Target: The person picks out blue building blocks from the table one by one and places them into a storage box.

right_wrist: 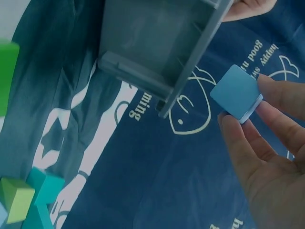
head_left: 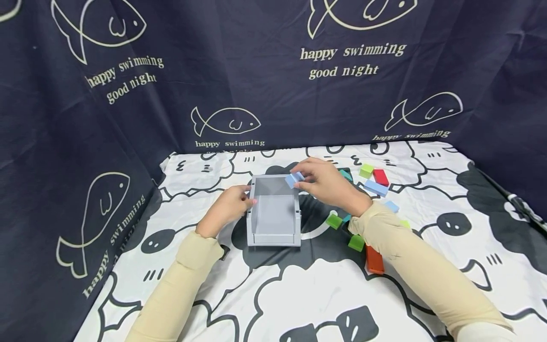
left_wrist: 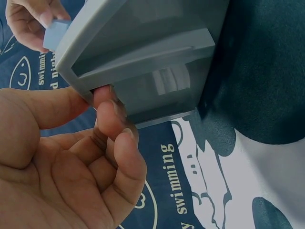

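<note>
In the head view, the gray bin (head_left: 275, 216) sits toward the far edge of the printed cloth (head_left: 316, 294). The left hand (head_left: 228, 206) pinches its left edge. The right hand (head_left: 326, 183) holds a light blue block (head_left: 294, 180) up by its far right corner. The left wrist view shows that left grip close up. In the right wrist view, fingertips pinch the block, apart from the bin

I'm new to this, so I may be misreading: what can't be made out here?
- Head view: the dark thing beside the left sleeve, too small to identify.
- Head view: part of the nearer red block, behind the right sleeve.
- Left wrist view: part of the tray, beyond the top edge.
- Right wrist view: most of the left hand, beyond the top edge.
</note>
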The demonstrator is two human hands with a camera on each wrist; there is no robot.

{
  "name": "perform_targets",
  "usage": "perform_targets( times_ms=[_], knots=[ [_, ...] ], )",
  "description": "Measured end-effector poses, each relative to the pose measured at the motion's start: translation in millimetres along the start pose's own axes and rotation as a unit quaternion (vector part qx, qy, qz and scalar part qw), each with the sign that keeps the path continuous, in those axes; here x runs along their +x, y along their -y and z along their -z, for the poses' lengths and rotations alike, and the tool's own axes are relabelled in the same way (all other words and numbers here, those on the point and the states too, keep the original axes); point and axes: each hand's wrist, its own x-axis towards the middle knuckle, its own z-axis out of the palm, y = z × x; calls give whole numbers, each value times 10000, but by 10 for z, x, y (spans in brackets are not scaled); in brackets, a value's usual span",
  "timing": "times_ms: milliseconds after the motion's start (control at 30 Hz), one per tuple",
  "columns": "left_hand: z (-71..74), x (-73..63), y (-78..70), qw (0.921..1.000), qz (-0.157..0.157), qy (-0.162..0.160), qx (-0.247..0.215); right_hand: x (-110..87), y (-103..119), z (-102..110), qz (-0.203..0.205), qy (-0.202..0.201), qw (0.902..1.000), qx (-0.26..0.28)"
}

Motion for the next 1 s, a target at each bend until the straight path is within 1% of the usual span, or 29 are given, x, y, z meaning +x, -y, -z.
perform_targets(
  times_ms=[300,433,533,700,867,1000],
  knots=[
    [-20,8,19,10000,-34,-49,-6,150,4,-205,-50,339,9987,-378],
    [-22,12,21,10000,-23,-43,23,195,0,-294,34,462,9975,-535],
    [-22,18,19,10000,-8,-59,40,228,-18,-356,136,474,9966,-655],
    [-20,24,16,10000,-8,-30,38,281,-46,-439,144,578,9947,-833],
    [-18,25,13,10000,20,-58,-11,342,-43,-512,187,795,9913,-1032],
    [-21,22,16,10000,-32,-54,0,377,-31,-572,287,975,9880,-1165]
  ],
)
